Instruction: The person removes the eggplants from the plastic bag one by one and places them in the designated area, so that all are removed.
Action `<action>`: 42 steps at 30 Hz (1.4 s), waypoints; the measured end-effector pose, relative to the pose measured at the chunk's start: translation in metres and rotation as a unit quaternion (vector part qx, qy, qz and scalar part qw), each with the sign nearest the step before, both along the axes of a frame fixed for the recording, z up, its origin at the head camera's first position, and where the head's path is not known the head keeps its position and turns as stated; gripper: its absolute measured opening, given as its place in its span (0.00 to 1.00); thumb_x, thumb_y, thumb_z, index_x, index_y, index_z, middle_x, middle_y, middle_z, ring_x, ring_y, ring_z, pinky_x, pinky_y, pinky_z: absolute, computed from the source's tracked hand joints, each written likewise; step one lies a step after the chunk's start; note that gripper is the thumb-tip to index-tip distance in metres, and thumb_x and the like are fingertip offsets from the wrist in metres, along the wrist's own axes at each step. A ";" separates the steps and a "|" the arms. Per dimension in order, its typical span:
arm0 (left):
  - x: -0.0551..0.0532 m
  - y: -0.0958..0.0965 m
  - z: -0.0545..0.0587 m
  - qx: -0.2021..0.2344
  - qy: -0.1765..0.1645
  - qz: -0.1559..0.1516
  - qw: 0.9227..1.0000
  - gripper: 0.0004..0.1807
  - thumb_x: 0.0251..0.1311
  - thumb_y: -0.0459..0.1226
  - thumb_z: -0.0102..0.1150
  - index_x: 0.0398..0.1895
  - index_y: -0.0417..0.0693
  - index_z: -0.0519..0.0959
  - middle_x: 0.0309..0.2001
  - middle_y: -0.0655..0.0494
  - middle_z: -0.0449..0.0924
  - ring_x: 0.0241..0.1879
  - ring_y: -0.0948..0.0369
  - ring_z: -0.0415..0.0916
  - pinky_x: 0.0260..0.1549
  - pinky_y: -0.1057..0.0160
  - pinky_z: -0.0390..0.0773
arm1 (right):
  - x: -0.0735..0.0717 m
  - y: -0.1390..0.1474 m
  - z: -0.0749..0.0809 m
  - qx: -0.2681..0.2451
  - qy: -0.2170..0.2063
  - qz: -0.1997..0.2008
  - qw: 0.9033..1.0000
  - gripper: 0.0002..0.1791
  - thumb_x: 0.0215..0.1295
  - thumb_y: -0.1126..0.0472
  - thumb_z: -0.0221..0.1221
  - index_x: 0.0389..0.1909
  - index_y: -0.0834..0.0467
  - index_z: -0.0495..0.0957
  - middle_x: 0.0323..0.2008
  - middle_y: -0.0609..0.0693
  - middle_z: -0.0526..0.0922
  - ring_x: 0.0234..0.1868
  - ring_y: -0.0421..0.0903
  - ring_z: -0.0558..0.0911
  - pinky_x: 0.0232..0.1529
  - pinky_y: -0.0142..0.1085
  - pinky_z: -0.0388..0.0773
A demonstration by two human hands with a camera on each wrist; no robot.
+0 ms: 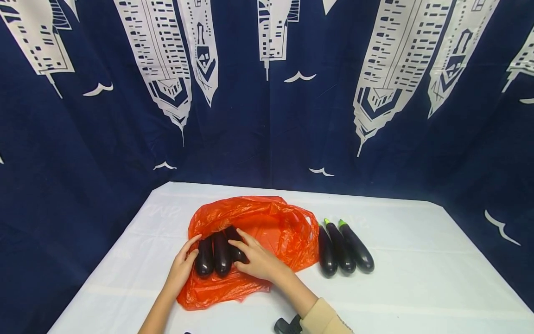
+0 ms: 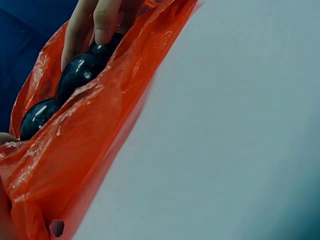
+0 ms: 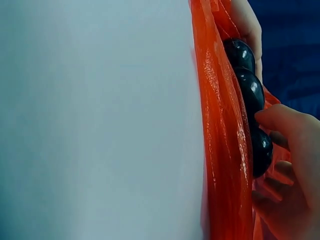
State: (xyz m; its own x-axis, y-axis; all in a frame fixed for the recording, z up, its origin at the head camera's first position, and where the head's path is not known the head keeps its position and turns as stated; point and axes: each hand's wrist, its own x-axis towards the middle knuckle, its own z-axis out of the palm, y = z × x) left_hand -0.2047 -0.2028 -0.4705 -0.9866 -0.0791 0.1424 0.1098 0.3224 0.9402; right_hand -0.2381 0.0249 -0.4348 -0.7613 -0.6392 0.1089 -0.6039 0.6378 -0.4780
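Note:
Three dark purple eggplants lie side by side in the mouth of a red plastic bag (image 1: 260, 232), their rounded ends toward me: a left one (image 1: 204, 260), a middle one (image 1: 222, 255) and a right one (image 1: 239, 255). My left hand (image 1: 182, 266) rests at the bag's left edge, fingers extended beside the left eggplant. From the right, my right hand (image 1: 260, 260) reaches over the right eggplant. In the right wrist view its thumb and bent fingers straddle that eggplant (image 3: 262, 152). The bag hides the stem ends.
To the bag's right, three more eggplants (image 1: 343, 248) with green stems lie in a row on the white tabletop (image 1: 417, 278). A black object (image 1: 288, 326) sits by the right sleeve at the front. Behind the table hangs a navy curtain (image 1: 267, 125) with white buildings.

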 end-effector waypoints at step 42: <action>0.000 0.000 -0.001 -0.005 0.000 0.001 1.000 0.23 0.68 0.37 0.39 0.65 0.45 0.60 0.67 0.41 0.56 0.67 0.46 0.51 0.64 0.40 0.50 | 0.012 0.006 0.002 -0.002 -0.010 -0.021 1.000 0.26 0.57 0.55 0.56 0.59 0.47 0.69 0.66 0.50 0.62 0.63 0.50 0.67 0.59 0.47 0.68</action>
